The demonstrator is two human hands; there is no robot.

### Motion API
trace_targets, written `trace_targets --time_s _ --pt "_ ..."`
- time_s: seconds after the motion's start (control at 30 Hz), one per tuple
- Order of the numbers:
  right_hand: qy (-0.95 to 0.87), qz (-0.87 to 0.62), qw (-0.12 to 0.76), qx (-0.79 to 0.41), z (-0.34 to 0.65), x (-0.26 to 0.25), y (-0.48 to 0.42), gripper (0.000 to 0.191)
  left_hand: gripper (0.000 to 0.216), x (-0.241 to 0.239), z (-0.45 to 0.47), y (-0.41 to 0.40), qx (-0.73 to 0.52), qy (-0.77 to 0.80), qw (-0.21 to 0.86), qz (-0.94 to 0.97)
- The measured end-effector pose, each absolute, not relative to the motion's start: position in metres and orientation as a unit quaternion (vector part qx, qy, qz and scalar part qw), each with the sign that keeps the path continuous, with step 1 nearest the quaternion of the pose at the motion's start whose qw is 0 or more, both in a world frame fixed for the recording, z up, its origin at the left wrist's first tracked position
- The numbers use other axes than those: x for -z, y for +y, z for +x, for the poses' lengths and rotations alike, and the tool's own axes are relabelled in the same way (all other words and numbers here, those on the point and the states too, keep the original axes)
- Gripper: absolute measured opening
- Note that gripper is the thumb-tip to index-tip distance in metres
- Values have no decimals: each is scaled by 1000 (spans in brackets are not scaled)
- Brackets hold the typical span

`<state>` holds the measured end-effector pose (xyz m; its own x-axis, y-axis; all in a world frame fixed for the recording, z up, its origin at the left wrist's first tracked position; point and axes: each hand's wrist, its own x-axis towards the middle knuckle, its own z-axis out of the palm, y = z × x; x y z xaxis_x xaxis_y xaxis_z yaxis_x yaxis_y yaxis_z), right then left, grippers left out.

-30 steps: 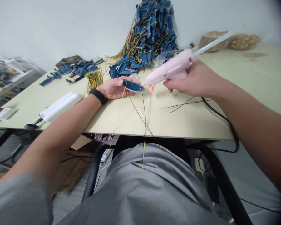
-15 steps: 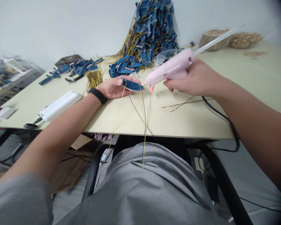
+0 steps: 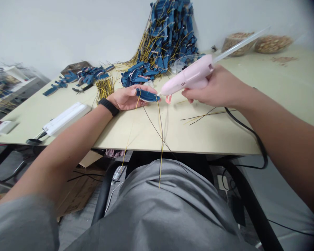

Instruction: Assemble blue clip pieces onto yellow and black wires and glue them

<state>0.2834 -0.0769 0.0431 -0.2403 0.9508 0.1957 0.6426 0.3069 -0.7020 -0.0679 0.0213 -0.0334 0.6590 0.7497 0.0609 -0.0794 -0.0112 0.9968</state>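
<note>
Wired plastic parts (image 3: 170, 38) heaped against the wall (image 3: 68, 31) on the table (image 3: 225, 139)
From the heap: pliers (image 3: 82, 89) left, two filled bags (image 3: 273, 44) right, power strip (image 3: 65, 119) front-left, loose wires (image 3: 206, 115) front-right.

A pale desk (image 3: 206, 137) carries a heap of blue parts (image 3: 170, 38) with yellow wires at its back edge, a long white box (image 3: 66, 119) near the front left edge, pliers (image 3: 81, 89) toward the back left, loose wires (image 3: 209, 113) right of centre, and clear bags (image 3: 273, 43) of brown bits in the back right corner.
</note>
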Motion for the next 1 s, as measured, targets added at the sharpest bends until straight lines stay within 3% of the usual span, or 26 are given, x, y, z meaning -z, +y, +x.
trace_targets --time_s 0.4,0.67,1.0 --pt "-737 -546 315 -244 283 -43 -75 25 101 35 -68 22 -318 256 655 636" --pt "-737 -528 327 -267 282 -45 -79 25 85 32 -67 18 -316 234 677 622" --pt "-737 -529 327 -263 280 -43 -77 24 98 31 -68 21 -301 257 653 646"
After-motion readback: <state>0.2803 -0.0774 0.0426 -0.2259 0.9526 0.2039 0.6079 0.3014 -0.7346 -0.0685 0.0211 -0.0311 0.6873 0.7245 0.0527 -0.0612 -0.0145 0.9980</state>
